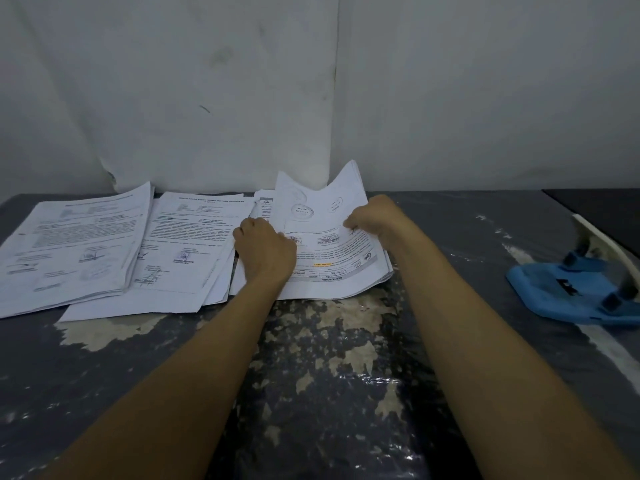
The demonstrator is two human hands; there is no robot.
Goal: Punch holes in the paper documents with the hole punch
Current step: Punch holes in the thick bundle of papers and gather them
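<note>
A bundle of printed paper documents lies at the back middle of the table, its far end curling up against the wall. My left hand grips the bundle's left edge with curled fingers. My right hand pinches its right edge near the stamps. A blue hole punch sits apart at the table's right side, well away from both hands.
Two more stacks of documents lie overlapping at the back left. The table has a worn, peeling dark grey top. A white wall stands right behind the papers. A dark surface adjoins at the far right.
</note>
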